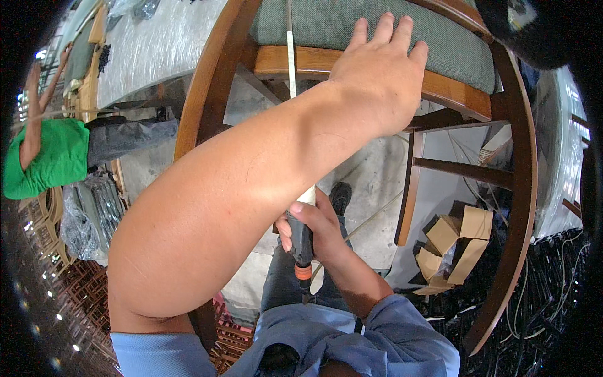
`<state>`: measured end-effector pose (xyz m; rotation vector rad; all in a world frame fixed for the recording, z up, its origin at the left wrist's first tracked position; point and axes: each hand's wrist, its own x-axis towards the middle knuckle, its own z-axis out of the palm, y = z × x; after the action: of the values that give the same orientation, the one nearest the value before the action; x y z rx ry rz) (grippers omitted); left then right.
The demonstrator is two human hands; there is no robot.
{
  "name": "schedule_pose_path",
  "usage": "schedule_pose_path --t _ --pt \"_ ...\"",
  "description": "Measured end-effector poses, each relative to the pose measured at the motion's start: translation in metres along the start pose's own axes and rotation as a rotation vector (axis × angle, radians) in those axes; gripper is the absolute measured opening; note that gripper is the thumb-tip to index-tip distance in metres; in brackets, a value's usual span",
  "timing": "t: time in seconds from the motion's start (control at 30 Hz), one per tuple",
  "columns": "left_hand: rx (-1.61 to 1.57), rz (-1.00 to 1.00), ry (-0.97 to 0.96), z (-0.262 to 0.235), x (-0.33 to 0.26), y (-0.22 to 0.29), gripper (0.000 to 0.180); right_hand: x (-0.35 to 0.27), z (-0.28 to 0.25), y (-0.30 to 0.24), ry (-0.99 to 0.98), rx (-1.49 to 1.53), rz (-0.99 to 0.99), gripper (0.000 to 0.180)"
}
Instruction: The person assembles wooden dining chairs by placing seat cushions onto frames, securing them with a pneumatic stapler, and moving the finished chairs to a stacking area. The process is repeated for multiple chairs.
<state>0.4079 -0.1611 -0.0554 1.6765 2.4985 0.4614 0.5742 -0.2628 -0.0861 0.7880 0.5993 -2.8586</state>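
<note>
My left hand (383,69) lies flat on the green-grey fabric seat (308,25) of a wooden chair, fingers spread, its wrist over the front wooden rail (273,61). The left forearm stretches across the middle of the view and hides part of the chair. Below that arm, my right hand (323,229) is wrapped round a black power screwdriver (303,242) with an orange collar. A white section shows at the tool's upper end, just under the forearm. Beyond the arm, a thin pale rod or line (291,63) runs upward in front of the seat; the forearm hides whether they join.
The chair's curved brown frame (524,188) rises on the right. Open cardboard boxes (455,245) lie on the floor there, near loose cables. A plastic-wrapped surface (157,47) stands at the far left, with a person in a green shirt (56,151) beside it.
</note>
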Motion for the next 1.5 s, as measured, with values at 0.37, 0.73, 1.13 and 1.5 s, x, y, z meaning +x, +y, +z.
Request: schedule_pose_path --t 0.37,0.73,1.13,1.5 --pt "-0.049 0.057 0.000 -0.011 -0.002 -0.008 0.071 0.009 0.018 0.004 -0.016 0.042 -0.013 0.020" --pt "-0.057 0.081 0.008 -0.020 -0.003 -0.002 0.077 0.019 0.029 0.006 0.019 0.084 -0.040 0.019" --pt "-0.075 0.044 -0.090 -0.025 0.000 -0.002 0.082 0.022 0.028 0.004 -0.003 0.052 -0.069 0.021" --pt "-0.029 0.052 -0.239 -0.032 0.004 0.002 0.090 -0.151 -0.100 -0.015 0.229 -0.950 -0.021 0.043"
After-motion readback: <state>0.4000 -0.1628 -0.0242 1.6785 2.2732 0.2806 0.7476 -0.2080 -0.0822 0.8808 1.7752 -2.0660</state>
